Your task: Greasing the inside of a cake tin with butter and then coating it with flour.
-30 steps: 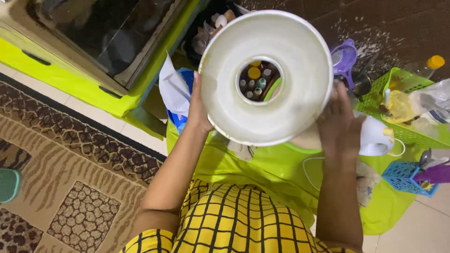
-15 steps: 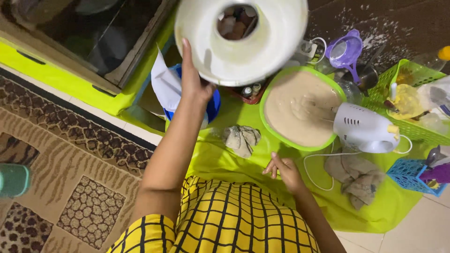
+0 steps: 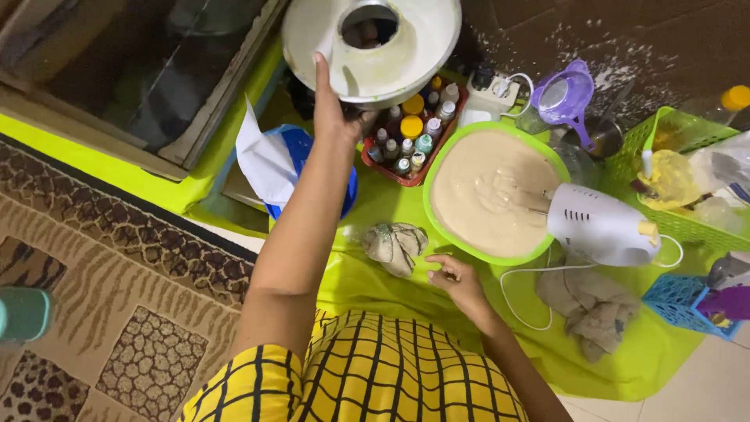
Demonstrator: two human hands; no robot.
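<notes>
- A bright lime-green sheet (image 3: 375, 281) is spread over the floor and carries the things laid out there.
- To the left lies a brown rug (image 3: 101, 312) patterned in panels of animal prints: stripes, spots and a cracked, scaly design.
- At the lower right, pale floor tiles (image 3: 703, 391) show past the edge of the green sheet.
- Along the top right the floor is dark brown (image 3: 664, 47), dusted with scattered white powder.
- At the top left a dark glass panel in a pale frame (image 3: 141, 86) reflects dim shapes.
- The light is even and indoor, with soft shadows.
</notes>
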